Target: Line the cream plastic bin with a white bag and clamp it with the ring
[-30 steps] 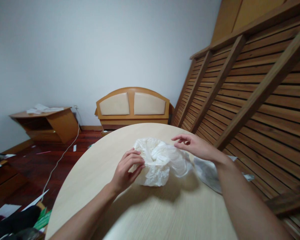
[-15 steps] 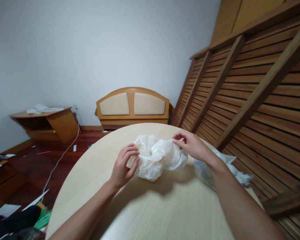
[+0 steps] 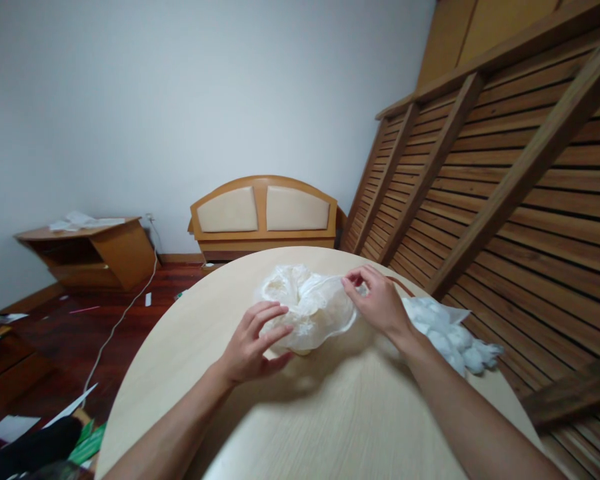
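A crumpled white plastic bag (image 3: pixel 325 313) rests near the middle of the round, pale wood table (image 3: pixel 380 427). Something pale and rounded shows faintly through and below it, but I cannot make out what. With thumb and fingertips, my right hand (image 3: pixel 377 297) pinches the bag's upper right edge. My left hand (image 3: pixel 257 340) is at the bag's near left side, fingers apart and curved, the fingertips against or just in front of the plastic. Behind my right forearm lies a second clear bag (image 3: pixel 453 333) full of white, lumpy things.
A slatted wooden frame (image 3: pixel 525 220) leans along the right side, close to the table edge. Beyond the table stands a headboard (image 3: pixel 265 210). On the left are a low wooden cabinet (image 3: pixel 93 250), a white cable (image 3: pixel 125 313) and scattered papers (image 3: pixel 10 428) on the floor.
The bag's right part has been drawn out flatter and lower. My left hand has turned and opened, coming slightly nearer to me. My right hand keeps its pinch, shifted slightly left.
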A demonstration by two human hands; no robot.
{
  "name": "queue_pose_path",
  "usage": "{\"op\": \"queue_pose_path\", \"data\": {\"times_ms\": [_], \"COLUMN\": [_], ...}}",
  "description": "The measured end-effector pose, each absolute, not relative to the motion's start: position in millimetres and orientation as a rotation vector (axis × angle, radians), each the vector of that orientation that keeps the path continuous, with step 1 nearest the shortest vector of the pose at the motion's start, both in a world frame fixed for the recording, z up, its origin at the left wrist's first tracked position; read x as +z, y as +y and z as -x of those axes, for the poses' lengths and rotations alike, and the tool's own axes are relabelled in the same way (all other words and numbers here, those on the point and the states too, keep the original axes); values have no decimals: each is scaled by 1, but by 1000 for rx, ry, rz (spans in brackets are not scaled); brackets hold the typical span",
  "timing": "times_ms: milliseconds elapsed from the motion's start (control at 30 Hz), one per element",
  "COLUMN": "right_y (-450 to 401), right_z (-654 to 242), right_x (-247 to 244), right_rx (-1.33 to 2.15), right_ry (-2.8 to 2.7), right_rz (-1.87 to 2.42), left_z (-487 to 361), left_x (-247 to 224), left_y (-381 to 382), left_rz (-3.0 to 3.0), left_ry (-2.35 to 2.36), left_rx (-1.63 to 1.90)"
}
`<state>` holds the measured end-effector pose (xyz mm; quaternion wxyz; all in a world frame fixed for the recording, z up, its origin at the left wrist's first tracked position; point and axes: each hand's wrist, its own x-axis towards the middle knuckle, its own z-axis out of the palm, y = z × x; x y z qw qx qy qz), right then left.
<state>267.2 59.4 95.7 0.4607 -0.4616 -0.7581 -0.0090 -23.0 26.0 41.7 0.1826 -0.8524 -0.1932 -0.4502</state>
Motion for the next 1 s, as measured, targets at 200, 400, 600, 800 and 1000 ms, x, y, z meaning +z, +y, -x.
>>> {"op": "queue_pose_path", "data": {"times_ms": [200,400,600,800,1000], "right_y": [22,22,28,28,27], "right_z": [-268,-269,-269,-279,-280], "right_x": [52,40,44,46,44], "right_rx": [-473,-499,-532,-423,-414], "right_ry": [-2145,-2284,-2215,-2125,-2024], "right_rz": [660,506,440,473,443], "left_z": [15,7,4,8,-2], "left_x": [41,53,56,55,44], "left_y": [26,18,13,15,2], "left_rz": [2340,2353,2368,2205,2284], "left_ry": [-722,-871,-953,-968,-473], "left_rx": [-1355,-1561,-1531,-1576,-1305]}}
